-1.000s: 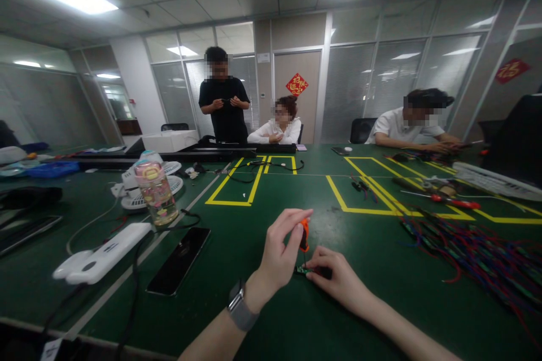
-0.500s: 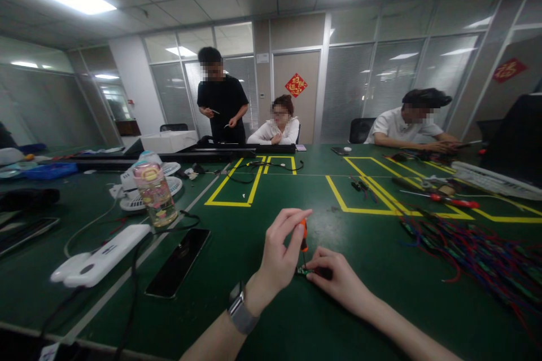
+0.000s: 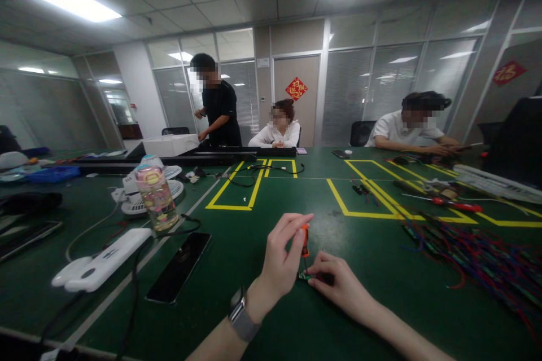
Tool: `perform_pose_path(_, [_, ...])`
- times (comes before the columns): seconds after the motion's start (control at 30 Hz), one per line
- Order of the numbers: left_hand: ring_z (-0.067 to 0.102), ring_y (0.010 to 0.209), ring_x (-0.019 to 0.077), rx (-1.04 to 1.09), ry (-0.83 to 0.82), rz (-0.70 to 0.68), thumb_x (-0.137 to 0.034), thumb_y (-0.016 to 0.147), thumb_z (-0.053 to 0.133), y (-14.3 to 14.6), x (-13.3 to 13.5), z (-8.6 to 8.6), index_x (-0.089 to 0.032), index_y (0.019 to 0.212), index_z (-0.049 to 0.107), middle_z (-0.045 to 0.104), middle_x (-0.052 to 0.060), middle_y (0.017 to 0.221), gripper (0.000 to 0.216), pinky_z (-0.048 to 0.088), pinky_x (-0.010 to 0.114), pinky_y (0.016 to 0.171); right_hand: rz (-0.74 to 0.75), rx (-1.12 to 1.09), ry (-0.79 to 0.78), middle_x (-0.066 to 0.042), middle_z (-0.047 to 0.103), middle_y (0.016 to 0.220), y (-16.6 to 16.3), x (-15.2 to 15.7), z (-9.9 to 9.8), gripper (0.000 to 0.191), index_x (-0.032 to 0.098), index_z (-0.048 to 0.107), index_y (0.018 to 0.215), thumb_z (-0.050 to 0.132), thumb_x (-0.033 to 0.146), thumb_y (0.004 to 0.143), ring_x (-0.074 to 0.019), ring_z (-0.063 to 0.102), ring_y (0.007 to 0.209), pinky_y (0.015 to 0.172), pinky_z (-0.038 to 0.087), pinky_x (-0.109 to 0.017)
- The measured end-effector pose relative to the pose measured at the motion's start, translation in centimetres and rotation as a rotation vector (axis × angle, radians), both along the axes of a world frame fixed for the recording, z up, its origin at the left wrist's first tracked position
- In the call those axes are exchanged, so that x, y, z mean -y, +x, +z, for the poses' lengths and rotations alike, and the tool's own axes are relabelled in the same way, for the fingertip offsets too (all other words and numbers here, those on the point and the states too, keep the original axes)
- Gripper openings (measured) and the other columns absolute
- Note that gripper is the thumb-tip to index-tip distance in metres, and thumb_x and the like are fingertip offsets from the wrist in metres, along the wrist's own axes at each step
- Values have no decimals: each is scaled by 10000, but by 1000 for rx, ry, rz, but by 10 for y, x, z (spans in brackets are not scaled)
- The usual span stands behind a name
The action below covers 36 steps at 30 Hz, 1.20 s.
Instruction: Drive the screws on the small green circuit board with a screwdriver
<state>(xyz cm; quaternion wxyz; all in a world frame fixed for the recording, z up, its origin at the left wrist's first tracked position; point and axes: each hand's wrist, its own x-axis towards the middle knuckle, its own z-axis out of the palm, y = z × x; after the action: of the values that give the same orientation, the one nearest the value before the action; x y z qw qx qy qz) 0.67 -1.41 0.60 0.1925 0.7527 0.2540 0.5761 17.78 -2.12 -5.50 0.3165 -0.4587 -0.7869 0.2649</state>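
Note:
My left hand (image 3: 283, 254), with a watch on its wrist, is closed around the orange handle of a small screwdriver (image 3: 305, 242). The screwdriver stands nearly upright, its thin shaft pointing down at a small green circuit board (image 3: 303, 276) on the table. My right hand (image 3: 334, 277) pinches the board's right side between thumb and fingers. Those fingers hide part of the board, and the exact spot where the tip meets it is too small to make out.
On the left lie a dark phone (image 3: 180, 268), a white device (image 3: 105, 259) and a drink bottle (image 3: 156, 197). Bundled red and blue wires (image 3: 470, 254) and a red screwdriver (image 3: 457, 204) are at right. Three people are across the green table (image 3: 237, 316).
The standing person has turned to the left and reaches a hand to the white box. My hands keep their holds on screwdriver and board; the view has tilted slightly upward.

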Motion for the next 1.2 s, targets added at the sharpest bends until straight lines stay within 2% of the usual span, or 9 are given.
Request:
perform_pose_path(0.1, [624,921,174,-3,22,-13,-181,979,433,1,1,1,-206,1178,646,647,77,1009,292,509,291,806,-3,-3,5,-31,608,786,0,-1,-2,149,184,761,820,615,185,794,-169,587,727,656,453,-267])
perform_pose_path(0.23, [585,768,149,20,43,95,-205,899,599,2,0,-1,-212,988,709,576,29,837,142,498,254,698,-6,4,-3,-35,616,804,0,-1,-2,157,196,764,835,609,202,809,-172,587,733,655,456,-268])
perform_pose_path(0.3, [574,754,145,30,30,120,-222,880,631,2,0,-2,-210,949,714,554,24,830,109,492,247,685,-5,4,1,-35,613,804,0,0,-2,157,198,764,836,610,208,811,-173,585,731,653,455,-267])
perform_pose_path(0.5, [615,910,163,16,1,21,-186,987,411,0,2,2,-213,1168,644,634,69,1023,296,498,271,792,-7,10,-11,-36,603,788,-1,0,1,153,178,759,811,606,183,800,-172,588,728,663,454,-269])
perform_pose_path(0.73, [572,747,140,22,48,115,-243,887,634,1,0,-1,-200,952,710,550,23,827,109,482,241,678,-10,15,-1,-39,610,811,0,-1,-1,160,192,768,842,612,194,803,-175,588,741,668,455,-271])
perform_pose_path(0.87, [613,918,167,10,-5,11,-211,990,428,0,1,1,-219,1147,663,619,71,1009,283,500,272,790,-7,6,1,-41,609,801,0,-1,-1,161,174,764,823,606,157,794,-174,589,739,667,452,-266])
perform_pose_path(0.97, [626,928,164,10,8,-21,-183,989,428,0,2,1,-216,1198,634,651,72,1012,295,501,266,799,-4,2,2,-33,606,789,-1,0,0,159,176,759,795,601,154,797,-170,586,740,673,451,-260])
perform_pose_path(1.13, [592,775,150,48,20,98,-242,898,618,2,0,-2,-186,924,716,557,32,823,116,488,247,695,-14,-1,3,-39,609,795,-2,1,0,163,166,761,805,600,148,794,-170,582,749,670,440,-255])
perform_pose_path(1.2, [590,774,151,56,0,109,-265,908,604,2,0,-1,-185,930,716,557,36,840,140,490,245,687,-22,10,3,-37,599,783,-2,0,0,171,163,762,803,592,143,793,-163,573,725,653,431,-252])
